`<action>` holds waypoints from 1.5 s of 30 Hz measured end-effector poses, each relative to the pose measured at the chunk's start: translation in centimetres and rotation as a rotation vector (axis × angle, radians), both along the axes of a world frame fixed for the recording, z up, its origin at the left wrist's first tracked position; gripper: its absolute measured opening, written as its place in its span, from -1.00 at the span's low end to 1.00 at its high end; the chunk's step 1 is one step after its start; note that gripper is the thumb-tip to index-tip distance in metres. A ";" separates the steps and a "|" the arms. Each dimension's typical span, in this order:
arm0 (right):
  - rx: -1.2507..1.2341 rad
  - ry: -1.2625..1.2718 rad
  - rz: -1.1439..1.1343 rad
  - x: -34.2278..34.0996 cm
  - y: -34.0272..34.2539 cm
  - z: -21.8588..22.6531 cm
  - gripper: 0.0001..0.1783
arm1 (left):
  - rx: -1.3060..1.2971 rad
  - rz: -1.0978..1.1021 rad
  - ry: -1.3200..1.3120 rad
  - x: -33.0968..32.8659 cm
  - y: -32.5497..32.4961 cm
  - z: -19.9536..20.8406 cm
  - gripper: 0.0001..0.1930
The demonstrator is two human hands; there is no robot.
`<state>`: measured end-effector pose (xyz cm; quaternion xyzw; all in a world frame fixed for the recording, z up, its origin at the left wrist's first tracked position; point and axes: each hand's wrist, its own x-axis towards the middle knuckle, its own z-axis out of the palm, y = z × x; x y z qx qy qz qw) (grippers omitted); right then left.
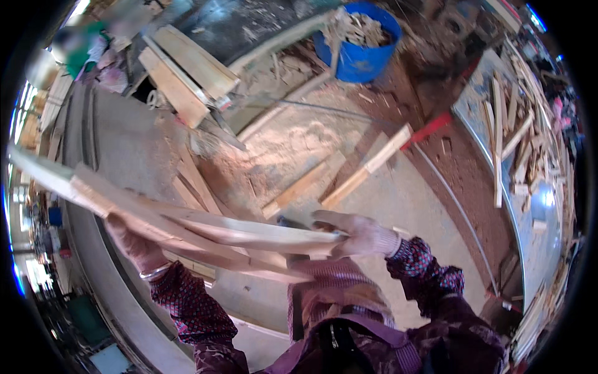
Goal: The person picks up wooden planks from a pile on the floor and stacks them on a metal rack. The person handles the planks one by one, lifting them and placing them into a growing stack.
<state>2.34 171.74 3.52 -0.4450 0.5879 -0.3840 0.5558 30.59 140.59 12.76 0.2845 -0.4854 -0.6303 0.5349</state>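
Several long, pale wooden strips (205,230) stretch across my body in a loose bundle, reaching toward the left edge of the view. My left hand (134,243) is closed under the bundle near its left part, thumb and fingers partly hidden by the wood. At the right end of the upper strip, my right hand (364,235), in a pale knitted glove, is closed around the wood tip. Patterned sleeves cover both forearms. The strips are slightly blurred and spread apart toward the right.
Sawdust (305,134) and loose wood pieces (367,168) lie on the floor ahead. A blue tub (361,62) of scraps stands at the far side. Boards (180,75) rest at the far left, near another person (93,56). A metal table (498,118) with sticks is on the right.
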 end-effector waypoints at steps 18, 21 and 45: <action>-0.257 0.260 0.475 17.1 -4.6 -18.8 -0.40 | -0.036 0.094 -0.283 16.6 1.1 -7.6 -0.02; -0.382 0.013 0.276 19.5 -6.6 -21.5 -0.50 | -0.247 -0.097 -0.415 18.4 -0.6 -6.3 -0.01; 0.750 0.089 -0.598 0.7 -5.3 -62.9 -0.02 | -0.091 0.894 -0.482 12.0 2.8 -33.7 -0.33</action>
